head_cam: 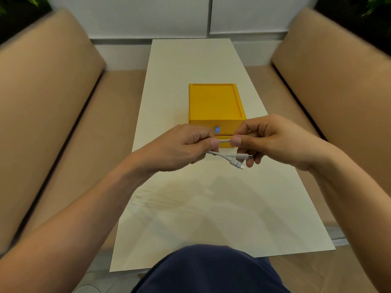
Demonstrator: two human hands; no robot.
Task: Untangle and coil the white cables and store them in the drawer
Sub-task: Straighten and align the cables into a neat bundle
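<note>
Pale wall panels (pixel 148 15) are seen at the far end of the head view, with dark green foliage (pixel 359 9) in the upper corners. Tan padded benches (pixel 53 106) are set along both sides of a long white rectangular table (pixel 211 204).

A square yellow plastic box (pixel 215 102) with a raised rim is placed near the middle of the table. Its drawer front (pixel 230 126) is turned toward the person and appears closed, and a small blue knob (pixel 217 130) is fitted to it.

The thin white cables (pixel 232 159) are held in the air just in front of the box, above the tabletop and not in the drawer. A short stretch of cable is kept taut between the two thumbs. Below it, two white connector ends are seen side by side.

The left hand (pixel 186 144) is curled round the cables, which are pressed by the thumb against the forefinger. The right hand (pixel 270 138) pinches the same stretch between thumb and forefinger, with its other fingers bent beneath the connectors. The two hands are close together, thumb tips nearly touching.

A dark blue garment (pixel 211 271) is visible at the bottom edge.
</note>
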